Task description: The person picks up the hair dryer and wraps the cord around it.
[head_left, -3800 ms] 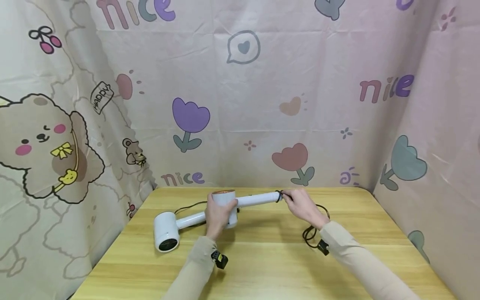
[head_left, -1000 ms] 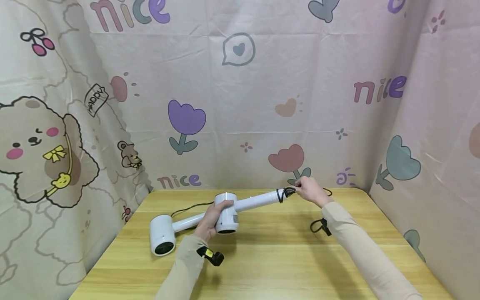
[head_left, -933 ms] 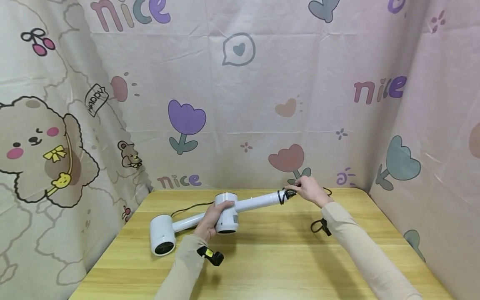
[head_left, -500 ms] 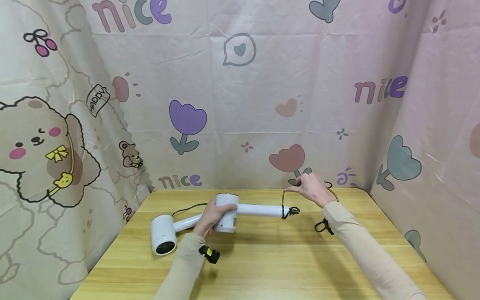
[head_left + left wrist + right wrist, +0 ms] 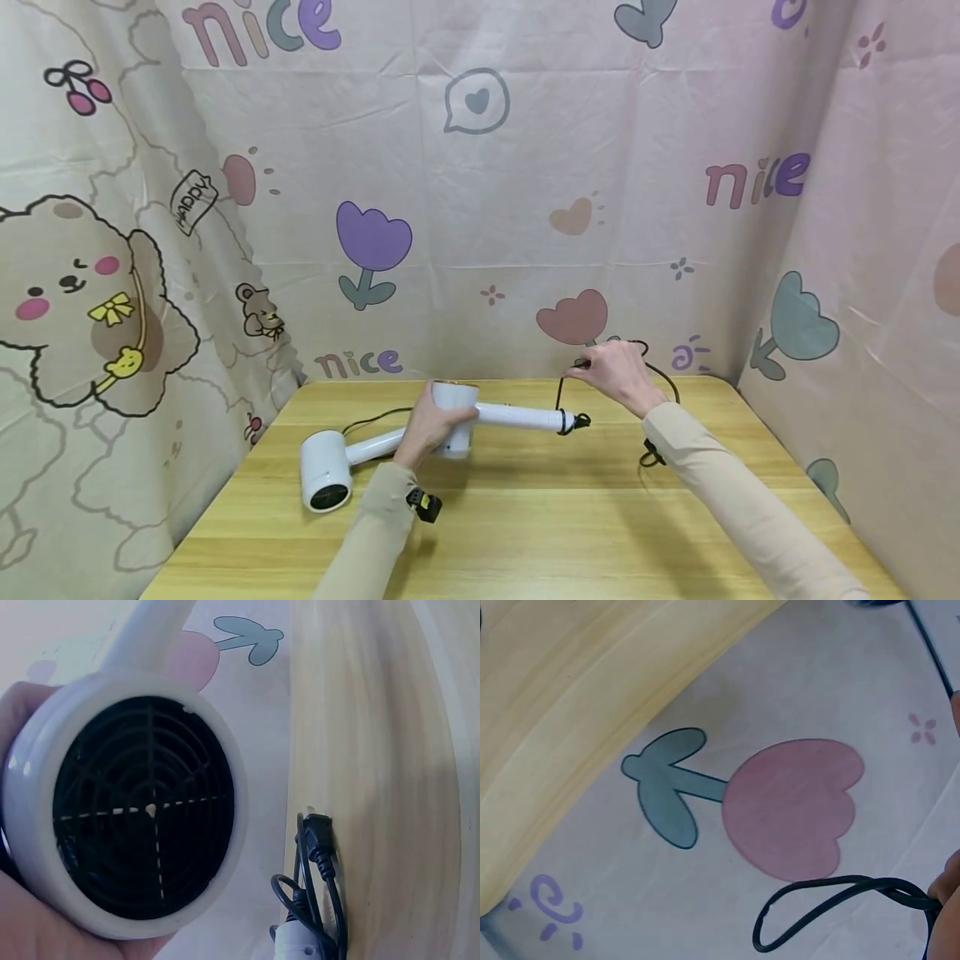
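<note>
My left hand [image 5: 431, 425] grips the barrel of a white hair dryer [image 5: 521, 417] and holds it above the table, its handle pointing right. The left wrist view looks onto the dark round grille [image 5: 150, 810] of this dryer. Black cord [image 5: 560, 393] is wound around the handle's end and rises taut to my right hand [image 5: 615, 371], which pinches it. More cord loops behind that hand and hangs down to the right. In the right wrist view, a cord loop [image 5: 817, 904] hangs from the fingers, which show only at the right edge.
A second white hair dryer [image 5: 327, 471] lies on the wooden table [image 5: 540, 533] at left, with a dark cord [image 5: 375, 414] behind it. The left wrist view shows a black plug [image 5: 320, 834] beside a white handle end [image 5: 296, 941]. Patterned curtains [image 5: 480, 192] stand behind.
The held hair dryer's handle has tipped down from its upward slant to slightly below level. My right hand has risen away from the handle's end, drawing a length of cord up with it.
</note>
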